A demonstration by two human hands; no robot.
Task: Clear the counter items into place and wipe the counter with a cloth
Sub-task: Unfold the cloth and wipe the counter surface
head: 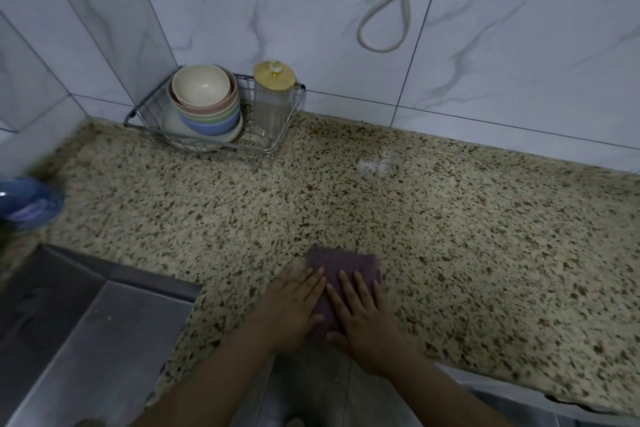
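A folded purple cloth lies flat on the speckled granite counter near its front edge. My left hand and my right hand press down on the cloth side by side, fingers straight and spread, pointing away from me. At the back left corner a wire basket holds a stack of pastel bowls on a plate and a clear ribbed jar with a wooden lid.
A steel sink drops away at the front left. A blue bowl sits at the left edge, blurred. A wet smear shows toward the back. A white cable hangs on the tiled wall.
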